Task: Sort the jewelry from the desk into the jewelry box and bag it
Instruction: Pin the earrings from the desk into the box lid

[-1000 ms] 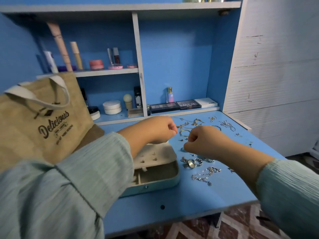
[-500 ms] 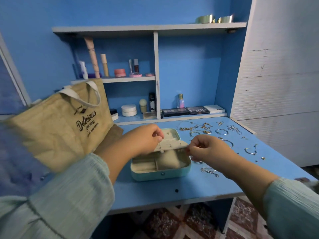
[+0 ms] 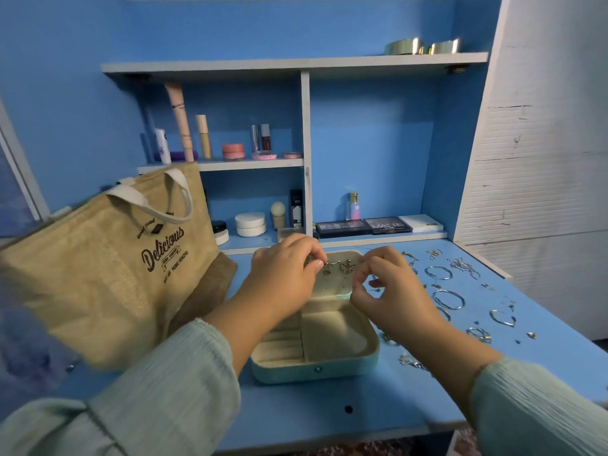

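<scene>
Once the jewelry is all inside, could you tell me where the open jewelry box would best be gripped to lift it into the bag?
Probably by the teal base of the jewelry box, gripping its two side walls from above. The base is rigid and lies flat on the desk, while the lid stands open at the back and would likely swing if lifted by it.

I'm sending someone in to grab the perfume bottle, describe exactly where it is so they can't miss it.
Start at the blue desk and look to the lowest shelf behind it, right of the white divider. The perfume bottle stands upright there, just behind the flat eyeshadow palettes. It is the only standing item in that section: small, clear, pink-tinted, with a gold cap.
</scene>
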{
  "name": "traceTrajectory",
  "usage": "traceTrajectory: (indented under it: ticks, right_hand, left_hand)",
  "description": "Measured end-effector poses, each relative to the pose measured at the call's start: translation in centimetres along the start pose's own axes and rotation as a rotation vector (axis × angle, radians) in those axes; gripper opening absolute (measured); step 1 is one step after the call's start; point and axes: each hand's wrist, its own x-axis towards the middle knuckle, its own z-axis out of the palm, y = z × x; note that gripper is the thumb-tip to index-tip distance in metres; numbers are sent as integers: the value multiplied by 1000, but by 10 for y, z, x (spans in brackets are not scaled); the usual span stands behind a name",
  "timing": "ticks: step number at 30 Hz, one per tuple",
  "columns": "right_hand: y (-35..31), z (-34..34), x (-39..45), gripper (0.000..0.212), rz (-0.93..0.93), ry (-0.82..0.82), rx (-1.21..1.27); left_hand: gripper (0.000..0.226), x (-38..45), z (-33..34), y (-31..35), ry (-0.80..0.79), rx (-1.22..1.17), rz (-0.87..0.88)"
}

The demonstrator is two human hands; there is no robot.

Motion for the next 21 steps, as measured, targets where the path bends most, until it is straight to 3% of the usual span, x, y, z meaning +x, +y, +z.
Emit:
traceTrajectory:
  ticks: [4, 10, 14, 21]
  right_hand:
    - [11, 13, 7, 14, 52, 86, -10]
    - [23, 24, 22, 5, 141, 64, 37]
    - [26, 29, 30, 4, 171, 30, 84]
    - [27, 34, 41, 20, 199, 19, 77]
  left_hand:
    - [9, 12, 12, -10, 93, 37, 16]
    - [7, 29, 26, -27, 172, 36, 41]
    - [8, 38, 29, -34, 161, 46, 32]
    - [9, 47, 35, -44, 101, 38, 12]
